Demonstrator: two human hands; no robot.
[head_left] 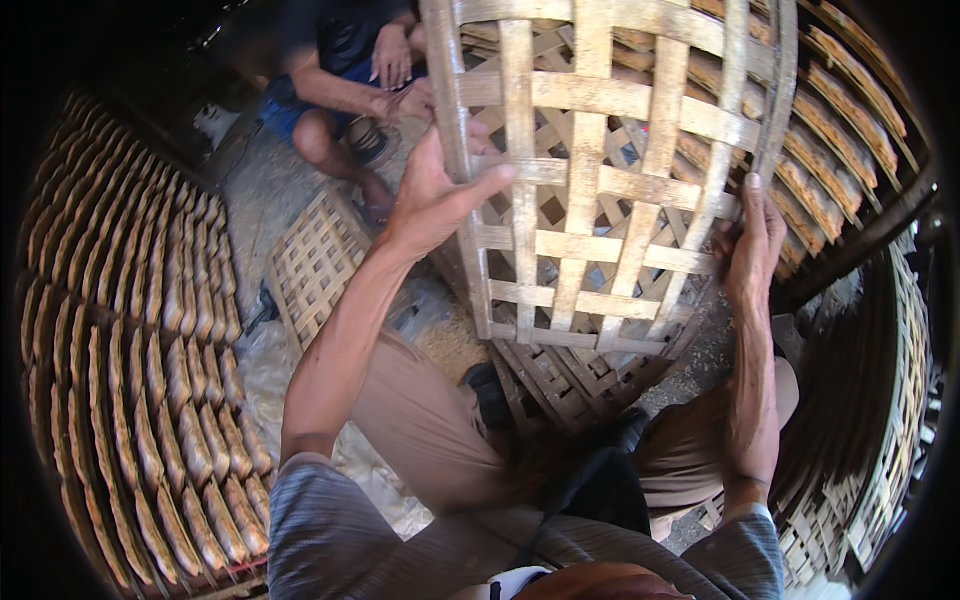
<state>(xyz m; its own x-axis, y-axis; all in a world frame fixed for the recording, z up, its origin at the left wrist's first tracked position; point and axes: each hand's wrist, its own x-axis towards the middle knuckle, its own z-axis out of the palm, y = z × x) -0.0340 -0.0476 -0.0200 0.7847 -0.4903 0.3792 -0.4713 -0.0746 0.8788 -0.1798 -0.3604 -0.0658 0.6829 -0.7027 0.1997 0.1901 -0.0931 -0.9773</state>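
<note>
Both hands grip one woven bamboo tray (590, 180) held upright in front, the left hand (435, 195) closed around its left edge, the right hand (750, 250) clasping its right rim, lifted clear of the tray stack (570, 380) below them, seemingly midway through handling.

No packages, labels, signs or screens in view.
Nothing printed, wrapped or lit shows anywhere in the head view — only bare woven bamboo, rows of flat pieces on racks, and the ground — so there is no shape or colour of that kind to tell.
</note>
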